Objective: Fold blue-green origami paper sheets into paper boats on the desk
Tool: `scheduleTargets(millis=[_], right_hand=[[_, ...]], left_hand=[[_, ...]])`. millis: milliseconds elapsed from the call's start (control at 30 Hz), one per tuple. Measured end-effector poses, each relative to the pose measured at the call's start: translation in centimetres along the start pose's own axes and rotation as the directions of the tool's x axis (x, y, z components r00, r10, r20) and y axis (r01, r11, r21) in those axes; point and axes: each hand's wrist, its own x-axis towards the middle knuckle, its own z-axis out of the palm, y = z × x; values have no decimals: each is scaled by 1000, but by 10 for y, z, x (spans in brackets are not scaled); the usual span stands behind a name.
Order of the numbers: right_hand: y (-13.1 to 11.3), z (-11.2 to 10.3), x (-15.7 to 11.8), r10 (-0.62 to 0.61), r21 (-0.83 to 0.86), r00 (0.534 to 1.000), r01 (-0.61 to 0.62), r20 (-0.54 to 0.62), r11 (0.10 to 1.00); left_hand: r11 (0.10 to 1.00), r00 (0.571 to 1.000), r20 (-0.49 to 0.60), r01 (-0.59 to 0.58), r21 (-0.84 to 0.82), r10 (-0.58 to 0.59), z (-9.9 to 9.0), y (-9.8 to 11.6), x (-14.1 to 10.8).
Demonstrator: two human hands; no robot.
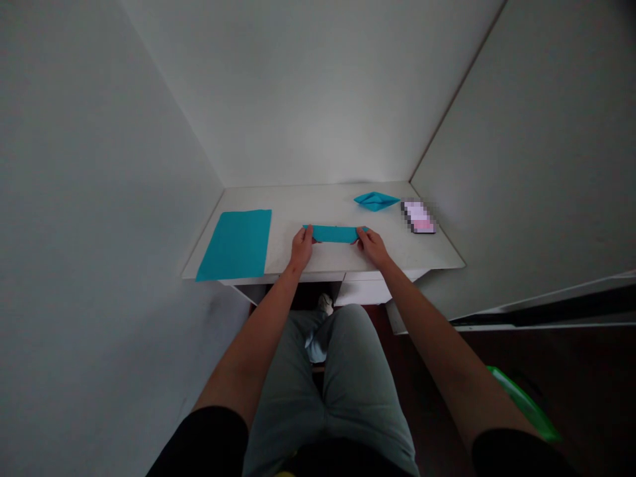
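A folded strip of blue paper (334, 234) is stretched level between my two hands, just above the front half of the white desk (318, 199). My left hand (302, 248) pinches its left end, thumb on top. At the right end, my right hand (371, 246) grips the strip the same way. The fingers beneath the paper are mostly hidden. Behind my right hand a folded blue paper boat (376, 201) rests on the desk, touched by neither hand. Flat blue paper (236, 245) lies to the left of my left hand, its near corner reaching past the desk's front edge.
A phone (419, 217) with a blurred screen lies at the desk's right side, beside the paper boat. Walls close in the desk at the back, left and right. Below the front edge is a white drawer (365, 290). A green object (524, 404) stands low at right.
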Motion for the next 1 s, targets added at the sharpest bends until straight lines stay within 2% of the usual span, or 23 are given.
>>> scheduleTargets(millis=[167, 233, 300, 367, 467, 667, 733, 900, 1000], right_hand=[[6, 1, 3, 4, 25, 998, -3, -57, 1000], [10, 1, 4, 6, 69, 993, 2, -119, 998], [14, 2, 5, 17, 143, 969, 19, -245, 989], [18, 2, 6, 40, 212, 924, 45, -379, 976], [21, 2, 7, 70, 260, 882, 61, -466, 964], [23, 3, 4, 86, 238, 851, 46, -517, 970], [24, 4, 4, 78, 215, 854, 40, -514, 976], [24, 4, 7, 11, 100, 915, 32, -404, 995], [20, 4, 9, -23, 11, 949, 28, -315, 1000]], left_hand=[[1000, 1000, -21, -22, -8, 22, -1, 2, 0], [999, 999, -36, -21, -44, 19, -1, 3, -1], [995, 998, -55, -19, -100, 13, 0, 4, -2], [992, 998, -69, -9, -129, 0, 0, 4, -3], [993, 998, -62, 15, -115, -22, 0, 5, -3], [994, 998, -60, 1, -110, -8, 0, 5, -3], [995, 998, -59, 1, -100, -7, 0, 4, -2], [999, 998, -44, -50, -13, 49, 4, 4, -7], [974, 988, 7, -154, 164, 155, -3, 10, -17]])
